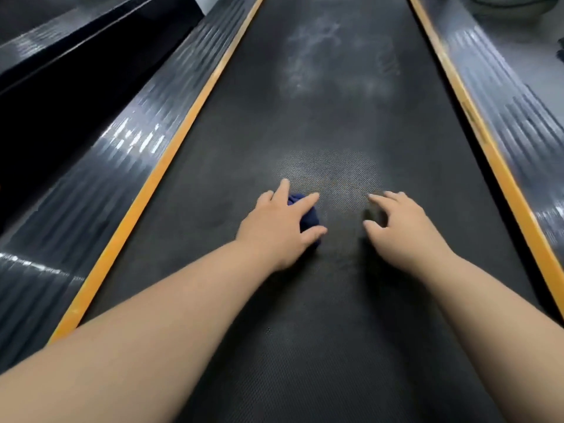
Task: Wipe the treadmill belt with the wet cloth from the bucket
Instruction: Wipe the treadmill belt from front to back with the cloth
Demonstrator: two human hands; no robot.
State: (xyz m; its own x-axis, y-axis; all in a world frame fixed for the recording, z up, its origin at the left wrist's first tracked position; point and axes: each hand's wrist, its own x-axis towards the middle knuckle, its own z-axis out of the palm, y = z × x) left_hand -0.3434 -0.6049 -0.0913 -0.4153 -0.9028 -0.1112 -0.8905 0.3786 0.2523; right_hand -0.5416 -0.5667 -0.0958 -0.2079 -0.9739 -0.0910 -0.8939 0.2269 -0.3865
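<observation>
The dark textured treadmill belt (320,300) runs from the bottom of the view to the top. My left hand (280,227) lies on a bunched dark blue cloth (308,218) at the belt's middle, fingers and thumb curled round it. To its right my right hand (399,221) hovers just over the belt with fingers spread and loosely bent, holding nothing. A paler patch (329,175) lies on the belt just beyond both hands, and whitish dusty streaks (317,53) farther up.
Orange strips (171,154) (476,123) border the belt on both sides, each next to a ribbed black side rail (116,160) (512,117). A rounded grey object (512,4) shows at the top right corner.
</observation>
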